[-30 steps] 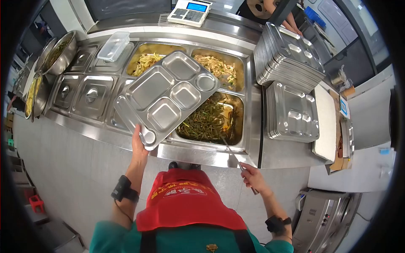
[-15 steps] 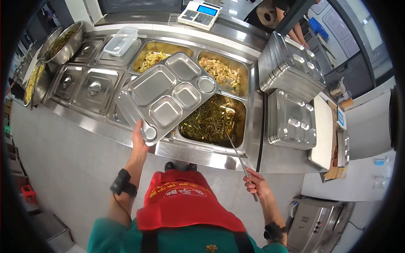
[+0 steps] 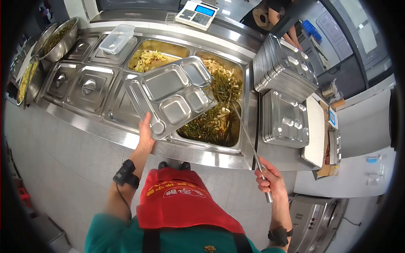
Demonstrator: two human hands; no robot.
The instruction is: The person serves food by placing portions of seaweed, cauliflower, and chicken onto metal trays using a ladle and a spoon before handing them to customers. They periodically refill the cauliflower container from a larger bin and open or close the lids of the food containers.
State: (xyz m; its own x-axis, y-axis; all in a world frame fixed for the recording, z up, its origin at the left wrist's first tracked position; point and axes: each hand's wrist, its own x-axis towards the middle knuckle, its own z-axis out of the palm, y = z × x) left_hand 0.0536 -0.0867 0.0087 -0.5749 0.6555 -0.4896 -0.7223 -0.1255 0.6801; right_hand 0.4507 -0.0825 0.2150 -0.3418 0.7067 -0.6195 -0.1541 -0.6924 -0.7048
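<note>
My left hand point(image 3: 146, 134) grips the compartment tray point(image 3: 166, 82) at its near corner; level support advised. My right hand point(image 3: 271, 180) is closed round a long-handled utensil point(image 3: 252, 147); greens point(image 3: 226, 87) ahead-left warrant slow, steady handling.

The tray point(image 3: 171, 90) covers the left part of the near pan point(image 3: 235, 133) and portions of both far pans point(image 3: 166, 47). Fingers of the left hand point(image 3: 145, 133) beneath the tray are hidden. The working end of the utensil point(image 3: 252, 149) is obscured by the greens point(image 3: 225, 89); its shape cannot be determined. The palm of the right hand point(image 3: 270, 179) is concealed. Contents under the lids point(image 3: 88, 87) are not visible. The co-worker point(image 3: 274, 19) is cut off by the top edge, with fingers too small to tell. Characters on the scale's screen point(image 3: 205, 10) are illegible. The apron point(image 3: 185, 202) hides part of the shoes point(image 3: 184, 165). The red stool point(image 3: 24, 196) is partly lost in the dark border.
</note>
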